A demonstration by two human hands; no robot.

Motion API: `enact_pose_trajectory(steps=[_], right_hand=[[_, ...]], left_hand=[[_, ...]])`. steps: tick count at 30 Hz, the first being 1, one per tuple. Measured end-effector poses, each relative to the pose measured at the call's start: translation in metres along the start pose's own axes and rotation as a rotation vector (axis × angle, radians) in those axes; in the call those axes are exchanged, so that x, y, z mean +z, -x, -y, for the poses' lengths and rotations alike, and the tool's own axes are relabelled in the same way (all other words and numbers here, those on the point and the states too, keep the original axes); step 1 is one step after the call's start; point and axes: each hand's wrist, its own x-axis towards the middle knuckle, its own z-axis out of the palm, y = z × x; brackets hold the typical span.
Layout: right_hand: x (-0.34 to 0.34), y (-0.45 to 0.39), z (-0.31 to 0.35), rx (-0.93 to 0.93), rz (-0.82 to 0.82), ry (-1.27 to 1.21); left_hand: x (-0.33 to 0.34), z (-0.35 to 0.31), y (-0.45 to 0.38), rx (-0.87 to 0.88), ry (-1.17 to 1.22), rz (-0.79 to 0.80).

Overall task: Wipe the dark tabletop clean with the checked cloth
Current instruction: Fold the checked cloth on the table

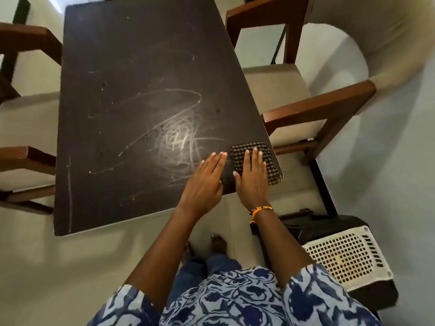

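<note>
So w/ the cloth (pixel 257 161) folded at the bench's (pixel 131 67) near right corner, right hand (pixel 250 182) flat on it, fingers straight, left hand (pixel 207 182) flat beside, pressing evenly & sweeping left thru the pale scribbles (pixel 176 142) should lift them.

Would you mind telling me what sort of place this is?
Probably a home dining area: a dark tabletop flanked by wooden armchairs with pale cushioned seats, on a light floor.
</note>
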Motion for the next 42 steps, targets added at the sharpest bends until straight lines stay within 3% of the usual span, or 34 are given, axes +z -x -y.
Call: enact_pose_trajectory(steps=[11,15,17,21,24,27,31,34,37,39,42], right_hand=[[0.001,-0.014,0.003,-0.007,0.025,0.210],[-0.018,-0.023,-0.002,-0.057,0.005,0.197],[-0.034,-0.030,-0.002,-0.006,-0.025,0.074],[-0.064,-0.044,0.006,0.104,-0.090,-0.434],[-0.072,-0.050,0.030,0.104,-0.039,-0.802],[-0.072,-0.050,0.065,0.228,0.030,-1.198],[-0.067,-0.051,0.105,0.162,0.217,-1.323],[-0.067,-0.053,0.126,0.109,0.446,-1.459],[-0.058,-0.062,0.142,0.003,0.449,-1.359],[-0.047,-0.070,0.160,-0.039,0.430,-1.320],[-0.033,-0.078,0.195,-0.043,0.543,-1.500]], left_hand=[[-0.003,0.006,-0.016,-0.337,0.468,-0.085],[-0.006,0.003,-0.027,-0.439,0.577,0.022],[-0.008,0.002,-0.032,-0.465,0.644,0.109],[-0.022,-0.003,-0.042,-0.502,0.846,0.127],[-0.039,-0.006,-0.047,-0.476,0.969,0.059],[-0.059,-0.002,-0.047,-0.498,1.089,-0.049],[-0.083,0.018,-0.041,-0.590,1.304,-0.139],[-0.093,0.043,-0.038,-0.732,1.241,-0.360],[-0.102,0.070,-0.038,-0.866,1.140,-0.492],[-0.111,0.088,-0.037,-0.830,1.113,-0.494],[-0.129,0.109,-0.041,-0.739,1.080,-0.407]])
